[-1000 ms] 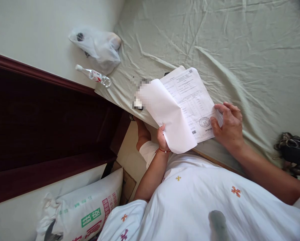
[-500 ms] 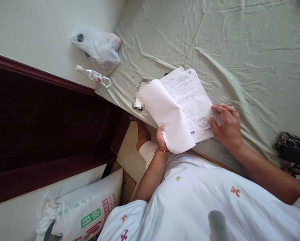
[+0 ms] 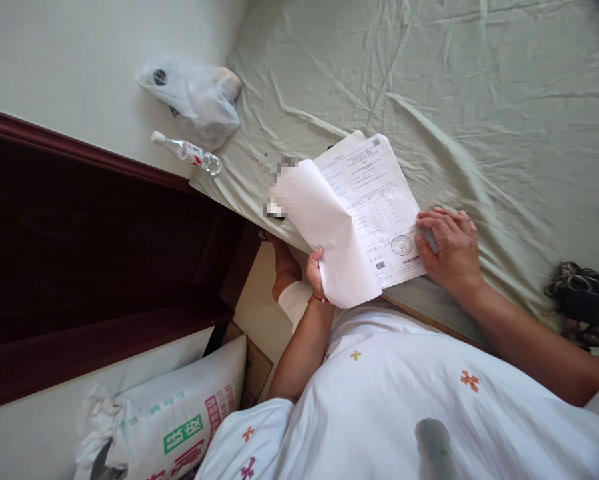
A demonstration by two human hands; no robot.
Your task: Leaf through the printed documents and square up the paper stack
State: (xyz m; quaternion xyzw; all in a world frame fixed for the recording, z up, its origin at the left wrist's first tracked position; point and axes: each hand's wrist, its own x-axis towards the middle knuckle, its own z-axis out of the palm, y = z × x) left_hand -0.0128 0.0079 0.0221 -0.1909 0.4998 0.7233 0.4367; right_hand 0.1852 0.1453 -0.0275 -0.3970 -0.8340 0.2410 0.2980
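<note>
A stack of white printed papers lies on the pale green bed sheet near the bed's edge. My left hand grips the lower edge of the top sheet, which is lifted and folded back to the left. My right hand lies on the right edge of the printed page beneath, fingers curled on the paper. That page bears a table and a round stamp.
A clear plastic bag and a small plastic bottle lie at the bed's left corner. Dark keys or a strap bundle sits at the right. A dark wooden bed frame and a printed white sack are at the left.
The papers and both hands have shifted slightly left. My right hand's fingers have slid a little further onto the page.
</note>
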